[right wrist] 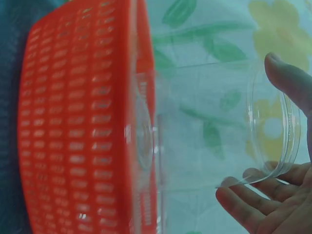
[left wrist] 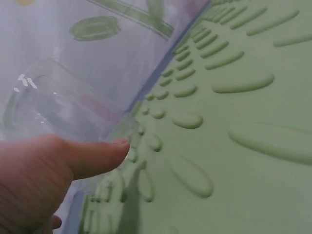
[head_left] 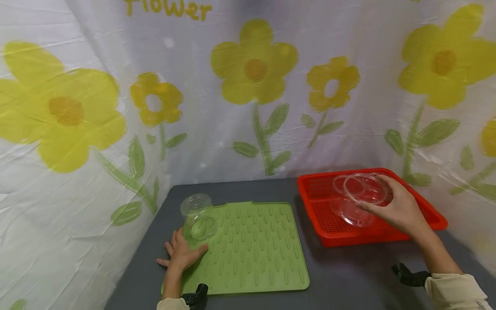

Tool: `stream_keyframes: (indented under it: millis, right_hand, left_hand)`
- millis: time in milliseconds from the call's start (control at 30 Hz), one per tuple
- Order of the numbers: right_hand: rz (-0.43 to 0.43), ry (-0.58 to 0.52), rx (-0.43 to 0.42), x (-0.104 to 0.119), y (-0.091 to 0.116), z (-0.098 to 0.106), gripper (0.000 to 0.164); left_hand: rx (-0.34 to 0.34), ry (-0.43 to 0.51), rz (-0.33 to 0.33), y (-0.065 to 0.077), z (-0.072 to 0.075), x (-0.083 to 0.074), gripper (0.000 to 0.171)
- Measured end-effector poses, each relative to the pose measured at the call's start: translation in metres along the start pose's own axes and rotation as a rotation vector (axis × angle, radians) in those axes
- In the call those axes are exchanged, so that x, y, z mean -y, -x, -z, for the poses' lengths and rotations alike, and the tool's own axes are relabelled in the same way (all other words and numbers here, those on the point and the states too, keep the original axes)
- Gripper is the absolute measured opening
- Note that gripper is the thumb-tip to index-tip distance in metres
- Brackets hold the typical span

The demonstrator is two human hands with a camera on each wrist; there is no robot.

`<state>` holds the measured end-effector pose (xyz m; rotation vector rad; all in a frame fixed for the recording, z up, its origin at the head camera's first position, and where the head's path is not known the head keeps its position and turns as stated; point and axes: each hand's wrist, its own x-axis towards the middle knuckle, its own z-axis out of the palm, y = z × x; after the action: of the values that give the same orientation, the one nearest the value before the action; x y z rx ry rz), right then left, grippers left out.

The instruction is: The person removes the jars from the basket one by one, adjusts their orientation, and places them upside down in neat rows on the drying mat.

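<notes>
Grey worktop (head_left: 329, 275): right hand (head_left: 399, 206) grips clear tub (right wrist: 204, 129) over red basket (head_left: 329, 240); left hand (head_left: 180, 252), fingers spread, at green mat's (head_left: 252, 258) edge.

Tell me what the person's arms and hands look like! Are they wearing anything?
The left hand and right hand are bare, without gloves. The left sleeve and right sleeve are plain cream. A black, curved gadget sticks out beside each sleeve's end.

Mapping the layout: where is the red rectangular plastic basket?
In the head view, the red basket sits at right on the grey table, right of the green ridged mat, near the right hand.
</notes>
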<state>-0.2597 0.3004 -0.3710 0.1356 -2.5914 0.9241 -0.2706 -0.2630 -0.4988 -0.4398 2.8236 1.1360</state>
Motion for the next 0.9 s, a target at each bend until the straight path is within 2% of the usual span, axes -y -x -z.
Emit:
stream_keyframes:
  millis: [100, 200, 333, 467, 600, 700, 833, 900]
  right_hand:
    - [0.014, -0.010, -0.010, 0.009, -0.002, -0.001, 0.098]
    - [0.031, -0.031, -0.017, 0.020, -0.006, -0.004, 0.097]
    - [0.058, -0.068, -0.007, 0.036, -0.012, -0.010, 0.098]
    - [0.069, -0.101, 0.024, 0.052, -0.016, -0.015, 0.101]
    - [0.079, -0.125, 0.030, 0.064, -0.021, -0.023, 0.101]
    - [0.094, -0.143, 0.029, 0.072, -0.024, -0.030, 0.100]
    - [0.116, -0.166, 0.049, 0.080, -0.026, -0.042, 0.099]
    - [0.125, -0.173, 0.064, 0.083, -0.028, -0.048, 0.099]
  left_hand:
    - [-0.052, 0.026, -0.048, 0.006, 0.007, -0.006, 0.118]
    - [-0.130, 0.054, -0.135, 0.012, 0.016, -0.015, 0.116]
    - [-0.230, 0.091, -0.244, 0.016, 0.026, -0.033, 0.115]
    - [-0.290, 0.107, -0.337, 0.019, 0.031, -0.054, 0.115]
    - [-0.325, 0.129, -0.474, 0.023, 0.028, -0.080, 0.112]
    - [-0.313, 0.179, -0.565, 0.027, 0.022, -0.103, 0.102]
    - [-0.284, 0.245, -0.629, 0.032, 0.010, -0.131, 0.083]
    - [-0.277, 0.245, -0.653, 0.033, 0.003, -0.142, 0.076]
